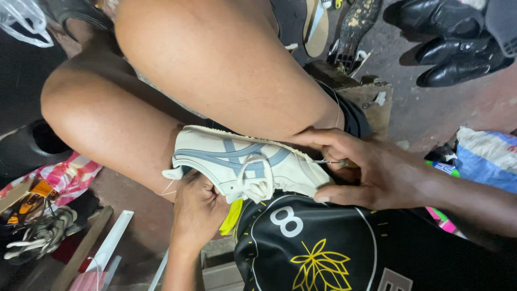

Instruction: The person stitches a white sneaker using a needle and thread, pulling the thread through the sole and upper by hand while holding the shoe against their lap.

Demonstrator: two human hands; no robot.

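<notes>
A cream sneaker (242,161) with grey-blue stripes and white laces lies on its side, wedged between my bare knees. My left hand (196,207) grips it from below near the heel and tongue. My right hand (366,172) pinches a thin metal needle or awl (328,161) pressed into the toe end near the sole edge, thumb under the toe. A thin thread (168,188) hangs by the heel.
Black leather shoes (458,43) stand at the top right on the floor. A loose sole and a sandal (344,27) lie at the top centre. A wooden block (361,91) sits behind my knee. Bags (484,156) lie right; scrap shoes and cloth (43,215) lie left.
</notes>
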